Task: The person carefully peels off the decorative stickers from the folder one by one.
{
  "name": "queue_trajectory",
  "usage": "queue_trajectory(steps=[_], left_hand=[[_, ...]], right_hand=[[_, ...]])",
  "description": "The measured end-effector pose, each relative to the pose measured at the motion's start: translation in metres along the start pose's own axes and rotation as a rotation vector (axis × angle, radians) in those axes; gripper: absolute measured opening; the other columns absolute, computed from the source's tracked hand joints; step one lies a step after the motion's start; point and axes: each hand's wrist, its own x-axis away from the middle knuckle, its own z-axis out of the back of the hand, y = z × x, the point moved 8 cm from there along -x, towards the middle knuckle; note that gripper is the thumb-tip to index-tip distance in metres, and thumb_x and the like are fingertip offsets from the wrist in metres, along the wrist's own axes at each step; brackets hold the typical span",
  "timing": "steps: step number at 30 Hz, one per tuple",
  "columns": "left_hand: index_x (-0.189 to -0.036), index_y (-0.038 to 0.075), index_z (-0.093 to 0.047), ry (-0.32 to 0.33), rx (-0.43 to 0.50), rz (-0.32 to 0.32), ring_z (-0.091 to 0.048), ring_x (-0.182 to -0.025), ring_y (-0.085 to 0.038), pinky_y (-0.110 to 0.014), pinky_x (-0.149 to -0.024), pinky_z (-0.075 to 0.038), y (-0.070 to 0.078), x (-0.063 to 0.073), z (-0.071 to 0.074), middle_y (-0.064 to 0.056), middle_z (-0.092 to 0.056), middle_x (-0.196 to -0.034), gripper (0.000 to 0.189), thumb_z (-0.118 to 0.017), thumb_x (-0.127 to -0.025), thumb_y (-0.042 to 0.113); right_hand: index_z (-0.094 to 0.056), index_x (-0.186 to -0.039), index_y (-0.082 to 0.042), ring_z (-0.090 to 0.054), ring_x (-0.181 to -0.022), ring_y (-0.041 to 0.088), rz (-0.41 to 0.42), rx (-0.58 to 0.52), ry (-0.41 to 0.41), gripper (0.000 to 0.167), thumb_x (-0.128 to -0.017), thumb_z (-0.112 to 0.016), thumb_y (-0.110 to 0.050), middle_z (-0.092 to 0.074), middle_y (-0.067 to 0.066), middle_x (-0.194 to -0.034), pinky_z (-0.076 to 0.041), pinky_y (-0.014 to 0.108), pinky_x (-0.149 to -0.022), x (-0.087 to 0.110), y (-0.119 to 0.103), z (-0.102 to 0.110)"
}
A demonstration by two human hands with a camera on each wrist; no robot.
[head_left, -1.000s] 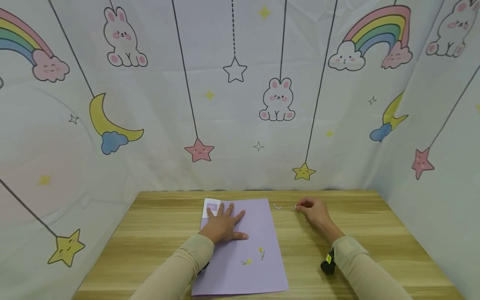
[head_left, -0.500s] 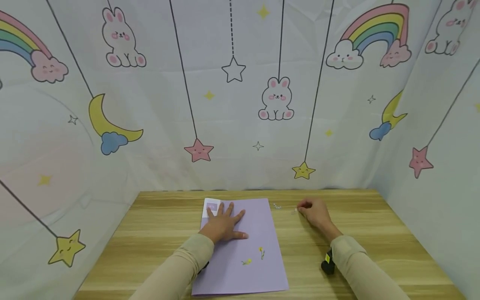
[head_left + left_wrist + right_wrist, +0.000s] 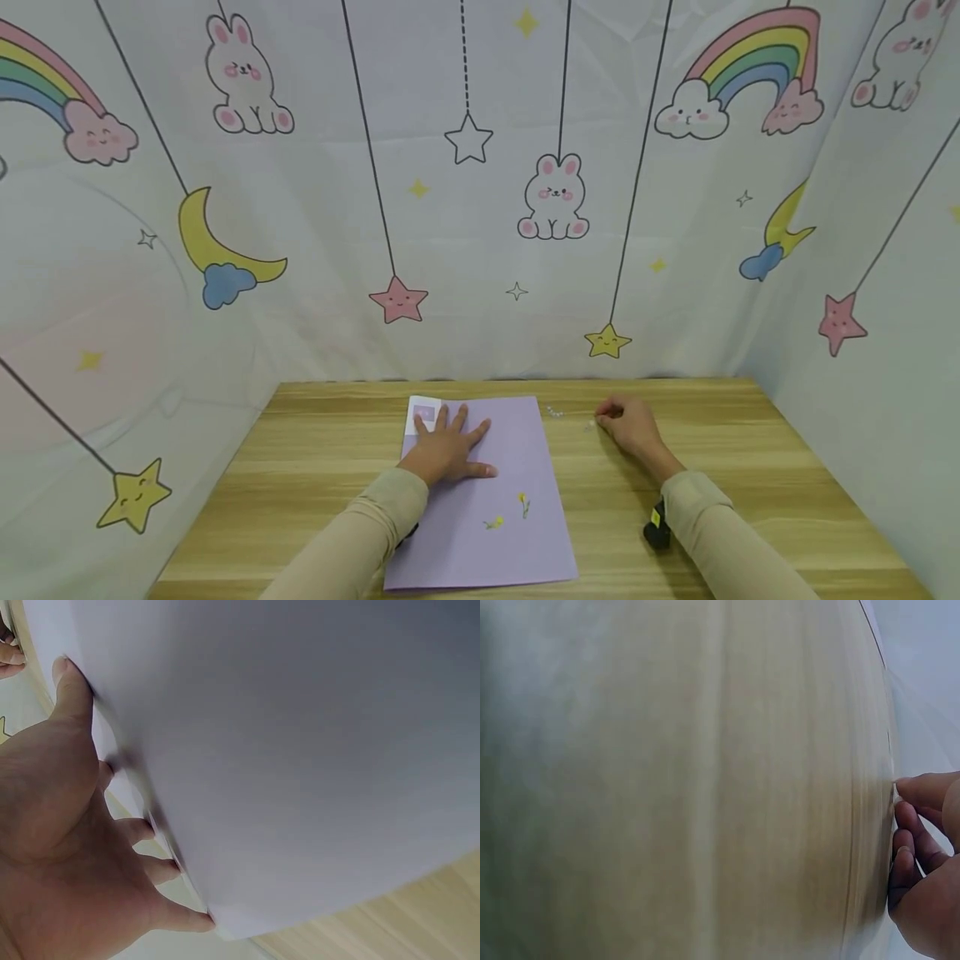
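My left hand (image 3: 444, 454) lies flat with spread fingers on a light purple paper sheet or folder (image 3: 517, 450). Its fingertips reach the white upper-left corner (image 3: 412, 423), which bears a purple square. In the left wrist view, the fingertips press on the pale paper (image 3: 300, 772). Two small yellow flowers with green stems, one upright (image 3: 523, 505) and one slanted (image 3: 494, 523), show on the lower part. Right of the paper, my right hand (image 3: 628, 423) pinches one end of a thin chain with small pale beads (image 3: 555, 412). Its fingertips are low at the tabletop; the pinched part is too small to make out.
A wood-grain table (image 3: 720, 450) carries everything. A white cloth backdrop (image 3: 480, 333) with printed rabbits, stars and rainbows rises behind the table and along both sides. A black wrist camera (image 3: 657, 529) hangs by the right sleeve.
The right fingertips have shifted slightly right, and the near beads of the chain have slid a little toward me. The left hand and the purple paper stay where they were.
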Motion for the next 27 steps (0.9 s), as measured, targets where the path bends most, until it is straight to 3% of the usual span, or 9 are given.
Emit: queue_trajectory(steps=[17, 27], left_hand=[[-0.165, 0.028, -0.040, 0.001, 0.013, 0.003, -0.019, -0.158, -0.050, -0.082, -0.115, -0.014, 0.0018, 0.0016, 0.0034, -0.018, -0.027, -0.173, 0.090, -0.061, -0.092, 0.076], [-0.165, 0.027, -0.041, 0.006, 0.021, -0.001, -0.020, -0.158, -0.051, -0.083, -0.115, -0.014, 0.0025, 0.0034, 0.0015, -0.019, -0.027, -0.172, 0.090, -0.062, -0.092, 0.076]], right_hand=[[-0.078, -0.099, -0.002, -0.068, -0.091, 0.025, 0.017, -0.001, -0.006, 0.004, -0.096, -0.074, -0.001, -0.076, 0.009, -0.097, -0.056, 0.045, -0.082, -0.0017, 0.0005, -0.0007], [-0.078, -0.109, 0.000, -0.068, -0.098, 0.029, 0.010, -0.010, -0.020, 0.016, -0.102, -0.070, -0.013, -0.076, 0.013, -0.105, -0.055, 0.049, -0.090, 0.0021, -0.0023, 0.0022]])
